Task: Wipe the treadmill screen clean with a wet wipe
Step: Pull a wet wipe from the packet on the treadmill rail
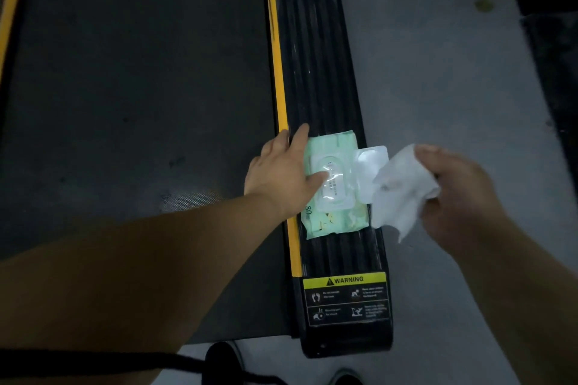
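Note:
A green pack of wet wipes [331, 219] lies on the black ribbed side rail [316, 56] of the treadmill, its clear plastic lid [370, 162] flipped open to the right. My left hand [281, 172] rests flat on the pack, thumb on the lid frame, fingers stretched over its far left edge. Just right of the pack, my right hand [459, 187] grips a crumpled white wet wipe [400, 187], which hangs over the rail's edge. The treadmill screen is out of view.
The dark running belt [134, 87] fills the left, bordered by a yellow strip [278, 72]. A yellow warning label [347, 297] sits at the rail's near end. Grey floor [438, 56] lies to the right. My dark shoes [225, 359] show at the bottom.

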Motion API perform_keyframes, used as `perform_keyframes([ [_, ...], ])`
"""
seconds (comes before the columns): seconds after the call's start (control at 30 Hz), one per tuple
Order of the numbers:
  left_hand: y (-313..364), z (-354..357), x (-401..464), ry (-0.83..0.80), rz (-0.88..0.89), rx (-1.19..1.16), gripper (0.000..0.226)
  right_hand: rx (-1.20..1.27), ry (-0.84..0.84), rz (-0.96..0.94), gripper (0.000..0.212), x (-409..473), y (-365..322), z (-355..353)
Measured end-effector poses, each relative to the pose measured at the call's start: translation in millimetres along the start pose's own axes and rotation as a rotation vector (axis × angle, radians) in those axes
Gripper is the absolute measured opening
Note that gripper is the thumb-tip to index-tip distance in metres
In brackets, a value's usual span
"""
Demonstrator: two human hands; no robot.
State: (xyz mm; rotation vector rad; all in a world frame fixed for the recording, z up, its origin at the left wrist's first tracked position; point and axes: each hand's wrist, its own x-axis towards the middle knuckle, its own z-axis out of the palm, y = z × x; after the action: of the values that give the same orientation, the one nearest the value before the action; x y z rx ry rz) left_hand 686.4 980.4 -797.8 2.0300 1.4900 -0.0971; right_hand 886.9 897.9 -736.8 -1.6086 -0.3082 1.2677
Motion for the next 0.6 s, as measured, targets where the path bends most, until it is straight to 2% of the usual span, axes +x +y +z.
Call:
perform_keyframes([
  [0.07,-4,0,-1,-0.025,-0.025,0.008,0.093,-0.045,0.005,0.014,0.018,-3,0,13],
  [0.17,-7,-1,-1,-0.042,0.006,-0.004,0.088,-0.203,-0.023,-0.096,0.025,-14,0,29],
  [0.23,-12,-1,-6,-0.033,0.104,0.024,0.082,-0.417,-0.115,-0.227,0.019,-25,15,49],
  [0.33,-22,-4,-19,-0.001,0.235,0.090,0.087,-0.945,-0.196,-0.507,0.014,-17,50,55],
  [0.43,-28,-4,-27,-0.018,0.316,0.170,0.084,-1.319,-0.218,-0.674,0.027,-13,76,50],
  [0.53,-28,4,-29,-0.100,0.387,0.328,0.077,-1.446,-0.289,-0.710,0.054,-15,85,50],
  [0.57,-27,5,-29,-0.124,0.388,0.364,0.076,-1.442,-0.283,-0.718,0.051,-14,85,50],
  [0.6,-26,6,-29,-0.133,0.379,0.370,0.075,-1.401,-0.254,-0.686,0.041,-12,82,51],
])
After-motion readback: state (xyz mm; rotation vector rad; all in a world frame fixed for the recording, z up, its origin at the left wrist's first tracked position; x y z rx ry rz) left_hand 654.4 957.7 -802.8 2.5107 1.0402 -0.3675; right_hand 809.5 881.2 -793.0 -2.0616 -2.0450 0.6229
